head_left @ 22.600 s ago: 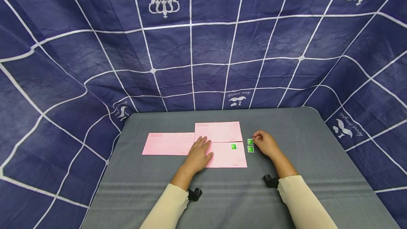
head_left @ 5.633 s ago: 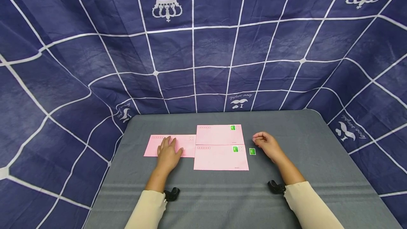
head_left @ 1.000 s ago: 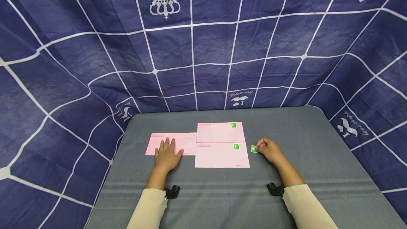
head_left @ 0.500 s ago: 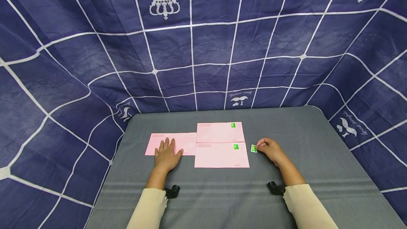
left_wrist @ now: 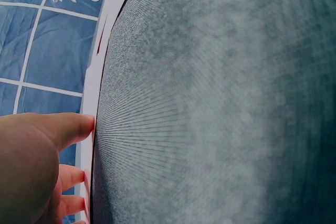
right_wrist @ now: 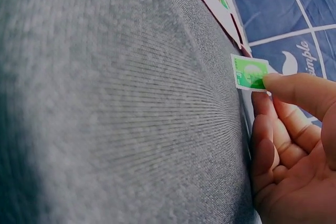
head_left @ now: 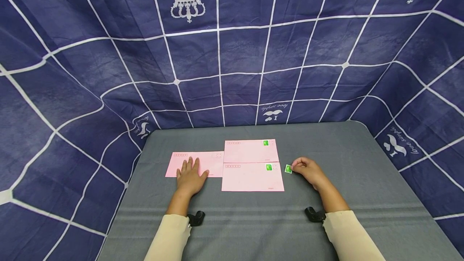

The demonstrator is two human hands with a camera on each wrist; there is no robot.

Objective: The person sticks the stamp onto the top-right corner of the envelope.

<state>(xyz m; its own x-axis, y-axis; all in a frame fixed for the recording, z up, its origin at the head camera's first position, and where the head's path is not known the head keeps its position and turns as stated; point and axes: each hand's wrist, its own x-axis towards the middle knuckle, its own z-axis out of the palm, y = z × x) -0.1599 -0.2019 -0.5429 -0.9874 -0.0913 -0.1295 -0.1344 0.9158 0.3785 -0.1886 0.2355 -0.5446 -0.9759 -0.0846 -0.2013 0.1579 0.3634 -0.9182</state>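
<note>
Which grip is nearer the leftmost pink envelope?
Left. The left grip rests on the leftmost pink envelope; the right grip is well to its right, beyond the nearer stamped envelope, pinching a green stamp.

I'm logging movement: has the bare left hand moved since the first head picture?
Yes: the left hand moved left, off the lower-right rectangular pink paper envelope.

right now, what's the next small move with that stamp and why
Probably carry the stamp to the top right corner of the left envelope: the right hand pinches the stamp, the left hand rests on that envelope, and that corner shows no stamp.
</note>
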